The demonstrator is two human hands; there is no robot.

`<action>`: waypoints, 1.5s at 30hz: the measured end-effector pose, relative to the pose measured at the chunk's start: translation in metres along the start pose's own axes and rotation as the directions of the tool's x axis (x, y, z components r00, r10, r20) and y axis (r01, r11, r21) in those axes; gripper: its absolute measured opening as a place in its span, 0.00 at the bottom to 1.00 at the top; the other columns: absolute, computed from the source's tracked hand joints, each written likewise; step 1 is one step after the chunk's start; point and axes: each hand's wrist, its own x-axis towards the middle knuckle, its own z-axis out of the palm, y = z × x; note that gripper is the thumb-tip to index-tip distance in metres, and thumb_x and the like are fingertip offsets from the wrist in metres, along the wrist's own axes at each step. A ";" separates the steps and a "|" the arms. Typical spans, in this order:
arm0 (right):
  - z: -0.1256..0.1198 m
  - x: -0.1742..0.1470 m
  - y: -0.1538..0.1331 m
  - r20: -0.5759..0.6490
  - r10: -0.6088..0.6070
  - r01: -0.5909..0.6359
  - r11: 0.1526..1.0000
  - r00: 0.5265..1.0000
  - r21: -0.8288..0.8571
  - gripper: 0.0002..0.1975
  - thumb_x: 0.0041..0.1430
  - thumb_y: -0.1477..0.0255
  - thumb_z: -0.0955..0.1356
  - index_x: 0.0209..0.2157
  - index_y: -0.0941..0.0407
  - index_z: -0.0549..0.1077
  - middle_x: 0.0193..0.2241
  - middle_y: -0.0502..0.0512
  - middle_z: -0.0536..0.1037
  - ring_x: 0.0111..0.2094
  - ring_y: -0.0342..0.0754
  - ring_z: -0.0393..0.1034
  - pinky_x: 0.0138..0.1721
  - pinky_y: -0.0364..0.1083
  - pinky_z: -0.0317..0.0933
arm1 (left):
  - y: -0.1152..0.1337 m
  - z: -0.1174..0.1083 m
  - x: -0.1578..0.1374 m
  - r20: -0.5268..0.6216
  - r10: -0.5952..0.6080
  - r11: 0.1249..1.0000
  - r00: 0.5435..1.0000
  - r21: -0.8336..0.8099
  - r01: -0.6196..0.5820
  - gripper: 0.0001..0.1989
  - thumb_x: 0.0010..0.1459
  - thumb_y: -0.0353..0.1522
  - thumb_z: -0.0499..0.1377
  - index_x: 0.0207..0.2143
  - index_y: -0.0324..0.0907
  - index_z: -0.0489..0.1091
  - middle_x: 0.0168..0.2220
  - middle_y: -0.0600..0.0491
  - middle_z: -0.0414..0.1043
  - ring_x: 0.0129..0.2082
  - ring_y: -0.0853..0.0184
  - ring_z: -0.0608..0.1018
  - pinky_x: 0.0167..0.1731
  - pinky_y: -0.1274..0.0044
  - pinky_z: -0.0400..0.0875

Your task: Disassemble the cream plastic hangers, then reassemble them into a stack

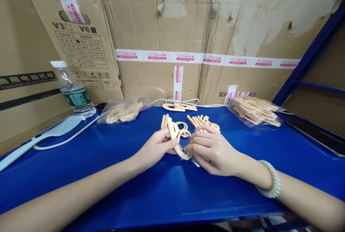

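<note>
A curved, hook-shaped beige piece (183, 154), wood-like in look, is held up above the table. My left hand (157, 145) is closed around its straighter side, thumb in front. Close against the other side of the curve is my right hand (212, 149), its fingers bent and fingertips drawn together; what they pinch is hidden. Behind the hands lie loose beige curved pieces (182, 125) and a group of beige strips (194, 120), partly covered by my right hand. A small shiny clear item (195, 162) shows just under the right fingers.
On the blue table (151, 196), a clear bag of beige rings (124, 111) lies left and a bag of beige pieces (256, 111) right. More pieces (179, 107) and a white cable (178, 100) are at the back. A bottle (75, 93), hairbrush (58, 128) and dark phone-like slab (315, 133) flank them.
</note>
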 end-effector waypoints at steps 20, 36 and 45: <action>-0.001 0.000 0.007 0.119 0.523 -0.399 0.466 0.844 0.789 0.14 0.64 0.69 0.66 0.50 0.50 0.73 0.54 0.57 0.71 0.58 0.53 0.62 0.57 0.55 0.60 | 0.006 -0.002 -0.004 -0.052 0.298 0.872 0.953 0.421 -0.249 0.14 0.57 0.35 0.62 0.46 0.42 0.74 0.38 0.48 0.78 0.35 0.60 0.81 0.31 0.77 0.74; 0.008 0.003 0.014 0.303 0.718 -0.443 0.008 0.626 0.897 0.20 0.56 0.59 0.70 0.43 0.55 0.62 0.24 0.45 0.73 0.17 0.40 0.66 0.23 0.42 0.58 | -0.009 -0.014 -0.002 0.131 0.542 0.484 0.830 0.759 -0.435 0.16 0.62 0.30 0.56 0.52 0.46 0.71 0.45 0.48 0.76 0.40 0.62 0.78 0.42 0.75 0.69; 0.016 0.002 0.015 0.481 0.624 -0.477 -0.191 0.615 0.858 0.27 0.51 0.57 0.73 0.45 0.58 0.63 0.20 0.48 0.77 0.14 0.39 0.64 0.19 0.40 0.54 | -0.013 -0.018 0.002 0.213 0.540 0.326 0.815 0.840 -0.435 0.15 0.65 0.32 0.54 0.51 0.47 0.72 0.48 0.48 0.76 0.44 0.59 0.79 0.42 0.75 0.70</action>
